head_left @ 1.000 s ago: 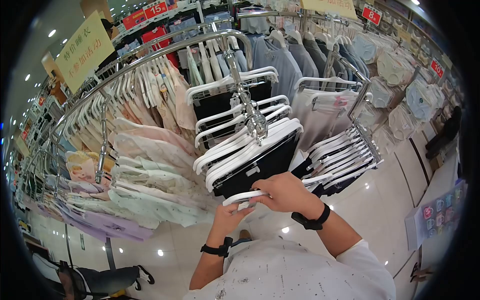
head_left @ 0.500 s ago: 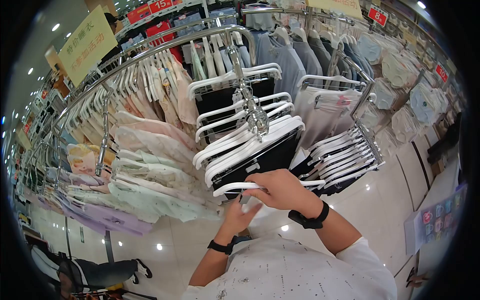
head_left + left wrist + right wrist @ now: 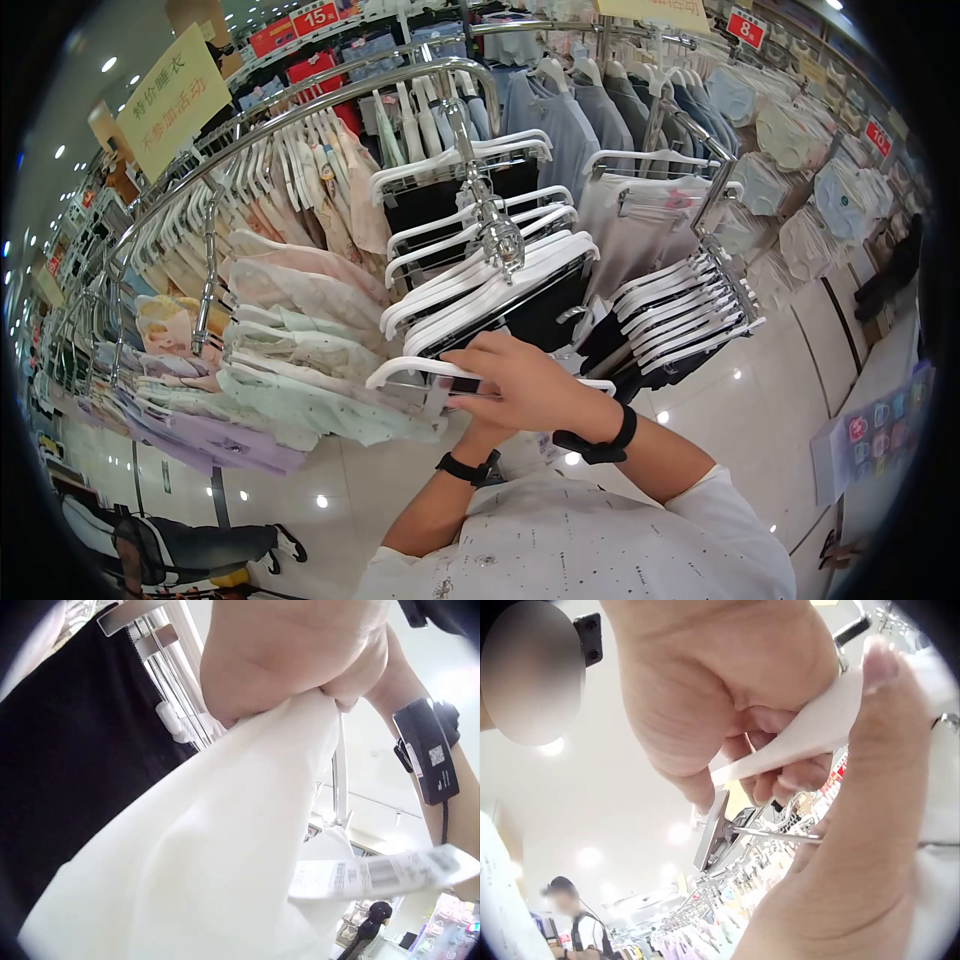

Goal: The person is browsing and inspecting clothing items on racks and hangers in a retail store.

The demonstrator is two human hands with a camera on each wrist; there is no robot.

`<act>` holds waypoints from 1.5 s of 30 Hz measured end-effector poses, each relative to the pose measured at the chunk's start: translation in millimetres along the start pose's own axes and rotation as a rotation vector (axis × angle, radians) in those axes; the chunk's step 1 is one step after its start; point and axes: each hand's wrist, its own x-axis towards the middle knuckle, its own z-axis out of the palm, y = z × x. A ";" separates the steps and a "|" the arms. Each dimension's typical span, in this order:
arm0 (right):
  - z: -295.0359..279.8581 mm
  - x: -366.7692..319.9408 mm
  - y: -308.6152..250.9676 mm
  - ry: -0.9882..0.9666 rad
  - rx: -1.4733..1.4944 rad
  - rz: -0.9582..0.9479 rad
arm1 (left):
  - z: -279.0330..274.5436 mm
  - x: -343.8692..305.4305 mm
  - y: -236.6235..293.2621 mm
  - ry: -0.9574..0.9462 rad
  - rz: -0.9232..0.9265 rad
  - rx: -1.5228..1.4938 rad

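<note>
One white clip hanger, before the chrome rack, grip of the right hand curled round it; one white garment hanging beneath, grip of the left hand too hidden to tell; best kept level, unpuckered at the metal clip.

Around me the shop has a pale, glossy tiled floor, crossed by dark lines and flecked with reflections of the round lights set in the white ceiling. Curving chrome rails stand close by, a yellow handwritten sign above them and red price cards farther back. Over to the right, pale underwear hangs in tiers beyond a panel printed with colourful mugs.
</note>
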 end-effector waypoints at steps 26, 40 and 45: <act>-46.9 -122.6 60.6 -0.030 0.042 0.138 | -17.7 10.1 38.1 -0.267 -0.049 -0.028; -46.2 -127.9 54.0 0.015 0.037 0.108 | 23.5 -8.7 31.6 -0.614 -0.261 0.335; -44.8 -124.9 55.1 0.046 0.057 0.069 | 20.7 -13.6 20.0 -0.598 -0.258 0.296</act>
